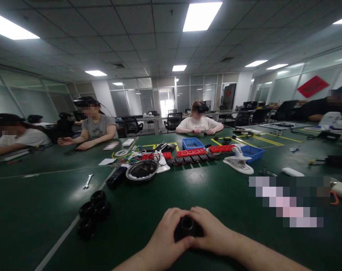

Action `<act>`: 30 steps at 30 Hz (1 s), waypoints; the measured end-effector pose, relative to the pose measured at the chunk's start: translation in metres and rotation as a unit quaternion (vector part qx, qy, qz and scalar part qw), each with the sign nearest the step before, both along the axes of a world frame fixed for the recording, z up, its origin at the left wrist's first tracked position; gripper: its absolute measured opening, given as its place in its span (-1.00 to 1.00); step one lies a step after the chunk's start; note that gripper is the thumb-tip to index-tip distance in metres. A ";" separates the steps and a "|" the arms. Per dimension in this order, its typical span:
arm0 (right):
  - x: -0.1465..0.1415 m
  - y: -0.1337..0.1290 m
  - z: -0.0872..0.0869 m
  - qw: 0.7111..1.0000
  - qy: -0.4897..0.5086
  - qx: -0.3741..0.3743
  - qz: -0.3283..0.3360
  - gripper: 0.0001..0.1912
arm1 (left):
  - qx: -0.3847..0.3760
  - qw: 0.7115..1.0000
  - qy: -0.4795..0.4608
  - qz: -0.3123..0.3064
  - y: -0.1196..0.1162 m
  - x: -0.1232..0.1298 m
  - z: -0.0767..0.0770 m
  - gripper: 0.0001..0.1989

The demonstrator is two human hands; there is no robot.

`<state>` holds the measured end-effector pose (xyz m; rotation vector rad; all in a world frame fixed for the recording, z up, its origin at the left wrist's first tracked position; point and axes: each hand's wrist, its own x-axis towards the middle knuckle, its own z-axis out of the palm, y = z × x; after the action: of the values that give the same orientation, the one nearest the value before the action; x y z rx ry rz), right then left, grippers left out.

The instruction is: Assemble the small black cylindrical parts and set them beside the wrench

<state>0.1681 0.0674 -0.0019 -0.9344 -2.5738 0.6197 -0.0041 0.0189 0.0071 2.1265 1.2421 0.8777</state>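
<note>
Close in front of me, a black round part with a hollow raised centre (187, 223) sits between both hands at the green table. My left hand (167, 235) curls around its left side, the thumb reaching across the near edge. From the right, my right hand (212, 230) wraps it too, fingertips meeting the left ones at the far side. The part's underside is hidden by the hands. To the left stands a cluster of several glossy black round parts (94, 210). An open-ended wrench (88, 181) lies beyond them.
Farther off are a metal bowl (142, 177) with dark cables, a black box (116, 177), red socket strips (190, 153), blue trays (193, 143) and a white clamp base (238, 163). Several people sit around the table. A blurred pinkish patch (286, 205) lies at right.
</note>
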 end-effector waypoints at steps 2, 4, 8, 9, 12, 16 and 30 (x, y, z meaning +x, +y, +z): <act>0.000 0.000 0.001 1.000 -0.002 -0.002 0.000 -0.53 | 0.003 1.000 -0.003 -0.004 0.000 0.000 0.000 -0.63; 0.000 -0.001 0.002 1.000 -0.005 -0.006 -0.005 -0.55 | 0.004 1.000 -0.002 -0.009 0.001 0.000 0.001 -0.63; -0.002 0.000 0.003 1.000 -0.010 -0.020 -0.009 -0.56 | -0.004 1.000 0.002 -0.022 0.004 -0.002 -0.001 -0.62; -0.002 0.000 0.004 1.000 -0.010 -0.024 -0.010 -0.57 | -0.006 1.000 0.000 -0.026 0.005 -0.002 -0.002 -0.61; -0.003 0.002 0.004 0.999 -0.009 -0.031 -0.010 -0.60 | -0.007 0.999 -0.011 -0.033 0.008 -0.004 -0.006 -0.61; -0.003 0.004 -0.001 0.999 -0.005 -0.032 -0.004 -0.59 | 0.003 0.999 -0.024 -0.047 0.012 -0.006 -0.012 -0.61; -0.003 0.004 0.002 0.995 0.008 -0.095 -0.037 -0.55 | -0.039 0.997 -0.037 -0.062 0.016 -0.012 -0.014 -0.39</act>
<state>0.1647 0.0717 0.0004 -1.0746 -2.4850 0.8585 -0.0162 0.0351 -0.0066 2.0658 1.0780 0.8318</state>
